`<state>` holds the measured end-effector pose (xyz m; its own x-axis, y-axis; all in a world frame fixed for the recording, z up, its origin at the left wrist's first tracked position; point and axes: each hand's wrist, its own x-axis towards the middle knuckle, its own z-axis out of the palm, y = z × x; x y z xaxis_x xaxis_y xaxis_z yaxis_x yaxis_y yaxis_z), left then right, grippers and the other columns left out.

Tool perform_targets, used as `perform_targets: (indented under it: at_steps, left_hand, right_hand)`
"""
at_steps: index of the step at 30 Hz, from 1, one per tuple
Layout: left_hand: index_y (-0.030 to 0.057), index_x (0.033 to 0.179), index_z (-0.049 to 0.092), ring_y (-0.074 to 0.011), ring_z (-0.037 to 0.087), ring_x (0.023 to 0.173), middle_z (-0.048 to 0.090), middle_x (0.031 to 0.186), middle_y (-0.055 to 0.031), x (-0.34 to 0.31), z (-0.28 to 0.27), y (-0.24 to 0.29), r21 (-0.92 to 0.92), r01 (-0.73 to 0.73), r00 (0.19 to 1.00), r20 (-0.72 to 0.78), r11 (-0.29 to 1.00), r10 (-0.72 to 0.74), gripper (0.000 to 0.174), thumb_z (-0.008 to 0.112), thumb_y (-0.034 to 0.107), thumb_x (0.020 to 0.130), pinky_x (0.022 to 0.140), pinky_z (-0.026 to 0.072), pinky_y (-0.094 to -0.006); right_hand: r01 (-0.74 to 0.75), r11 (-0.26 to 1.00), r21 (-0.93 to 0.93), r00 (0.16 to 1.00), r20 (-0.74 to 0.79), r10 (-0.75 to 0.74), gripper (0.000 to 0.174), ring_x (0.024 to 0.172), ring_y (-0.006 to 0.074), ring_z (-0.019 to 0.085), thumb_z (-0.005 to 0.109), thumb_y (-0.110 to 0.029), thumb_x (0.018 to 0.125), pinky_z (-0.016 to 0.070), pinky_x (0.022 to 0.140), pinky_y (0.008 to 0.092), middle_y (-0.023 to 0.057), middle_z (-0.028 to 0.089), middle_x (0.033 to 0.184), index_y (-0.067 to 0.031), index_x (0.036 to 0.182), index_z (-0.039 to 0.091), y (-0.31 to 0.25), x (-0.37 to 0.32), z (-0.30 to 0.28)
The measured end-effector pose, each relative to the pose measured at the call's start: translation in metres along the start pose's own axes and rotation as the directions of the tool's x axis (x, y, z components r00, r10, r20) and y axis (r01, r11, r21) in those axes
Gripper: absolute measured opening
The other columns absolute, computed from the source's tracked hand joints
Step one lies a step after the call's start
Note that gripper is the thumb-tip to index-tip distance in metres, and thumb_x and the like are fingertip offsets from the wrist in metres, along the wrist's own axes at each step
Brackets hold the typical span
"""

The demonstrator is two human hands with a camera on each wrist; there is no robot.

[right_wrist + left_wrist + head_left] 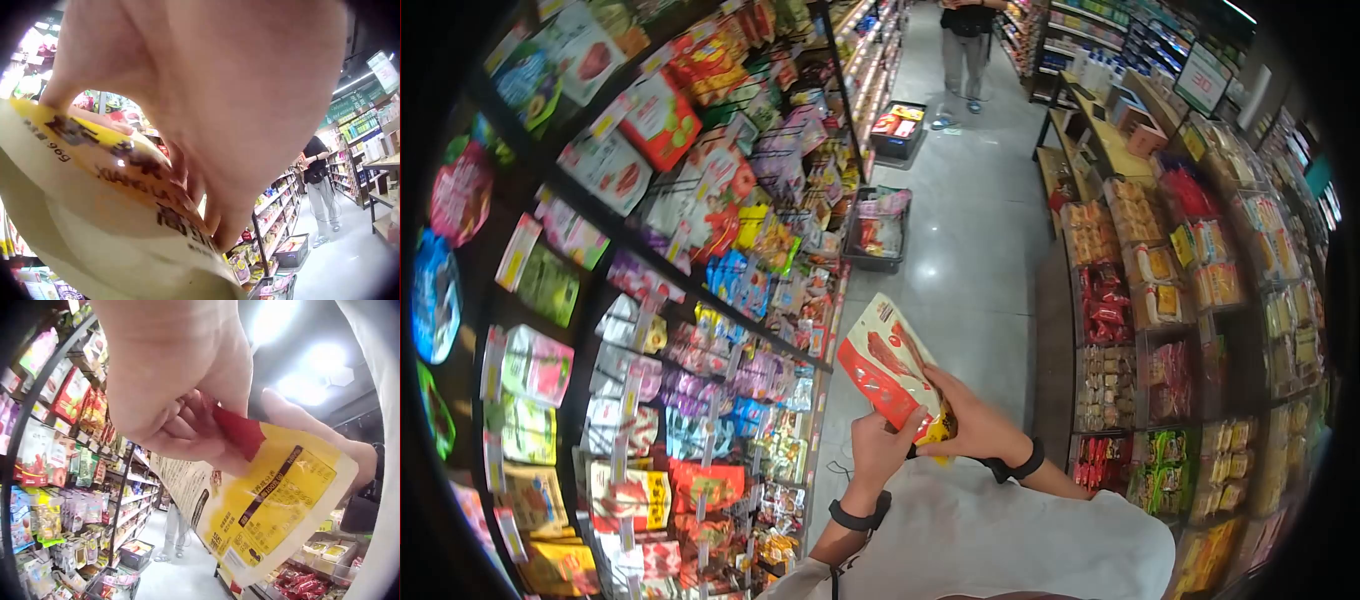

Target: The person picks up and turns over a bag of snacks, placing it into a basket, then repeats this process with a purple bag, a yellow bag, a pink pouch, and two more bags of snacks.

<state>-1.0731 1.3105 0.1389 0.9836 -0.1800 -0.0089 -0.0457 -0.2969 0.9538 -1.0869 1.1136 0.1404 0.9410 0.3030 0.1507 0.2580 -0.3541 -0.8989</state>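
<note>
A red, white and yellow snack packet [889,367] is held up in front of me in the shop aisle. My left hand [882,447] grips its lower edge, thumb on the front. My right hand [972,425] holds its lower right corner, fingers curled round it. In the left wrist view the fingers [187,428] pinch the packet's red edge, and the yellow back of the packet [275,506] with printed text shows. In the right wrist view the hand [237,125] lies over the packet [106,206], fingertips on its printed face.
Shelves of snack packets [700,290] run along my left, and a lower rack of packaged goods [1180,300] stands at my right. Two shopping baskets [877,232] [898,128] sit on the aisle floor ahead. A person [965,50] stands at the far end.
</note>
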Motion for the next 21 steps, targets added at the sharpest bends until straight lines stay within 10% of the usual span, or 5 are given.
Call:
perform_targets:
  at_steps: [3,8,12,15,21]
  left_hand:
    - [-0.0017,0.096,0.076,-0.0189,0.074,0.068,0.076,0.078,-0.0121,0.037,0.011,0.011,0.025,-0.064,0.993,0.104,0.998,0.061,0.024,0.079,0.021,0.091,0.064,0.0555,-0.0296]
    - [-0.0007,0.115,0.072,-0.0226,0.073,0.093,0.074,0.101,-0.019,0.102,0.001,0.034,0.063,-0.268,0.952,0.173,0.961,0.254,0.03,0.075,0.019,0.092,0.081,0.0558,-0.0325]
    - [0.0032,0.141,0.058,-0.0286,0.062,0.124,0.062,0.136,-0.0207,0.159,-0.018,0.036,0.151,-0.47,0.883,0.083,0.87,0.462,0.055,0.074,0.014,0.089,0.097,0.0501,-0.0389]
    - [0.0033,0.15,0.045,-0.0383,0.057,0.126,0.055,0.145,-0.0192,0.199,-0.024,0.028,0.206,-0.27,0.931,-0.193,0.941,0.309,0.07,0.076,0.02,0.09,0.104,0.0467,-0.0446]
    - [-0.0022,0.148,0.038,-0.0221,0.066,0.113,0.064,0.129,-0.0156,0.287,-0.014,0.016,-0.129,-0.155,0.979,0.109,0.979,0.17,0.075,0.08,0.016,0.089,0.096,0.0517,-0.0341]
  right_hand:
    - [-0.04,0.975,0.217,0.998,0.054,0.029,0.111,0.138,0.0373,0.047,0.091,-0.034,0.074,0.0392,0.115,0.0417,0.0243,0.042,0.152,0.0,0.157,0.026,-0.006,0.024,-0.013]
    - [-0.064,0.98,0.187,0.986,-0.139,0.091,0.033,0.086,0.0299,0.069,0.069,-0.016,0.094,0.0534,0.082,0.0384,0.0168,0.069,0.094,0.0003,0.12,0.055,0.032,0.08,-0.024]
    - [-0.136,0.968,0.211,0.975,-0.144,0.169,0.03,0.092,0.0242,0.07,0.064,-0.013,0.1,0.0534,0.086,0.0355,0.0164,0.073,0.103,0.0025,0.125,0.059,0.029,0.15,-0.055]
    - [-0.075,0.941,0.331,0.974,-0.177,0.14,0.034,0.096,0.017,0.069,0.063,-0.013,0.102,0.0534,0.088,0.0333,0.0119,0.074,0.108,0.0024,0.131,0.058,0.049,0.188,-0.076]
    - [-0.025,0.704,0.71,0.942,-0.22,0.255,0.036,0.116,0.0136,0.06,0.065,-0.011,0.101,0.0482,0.101,0.0318,0.0064,0.066,0.128,0.002,0.134,0.057,0.069,0.224,-0.129]
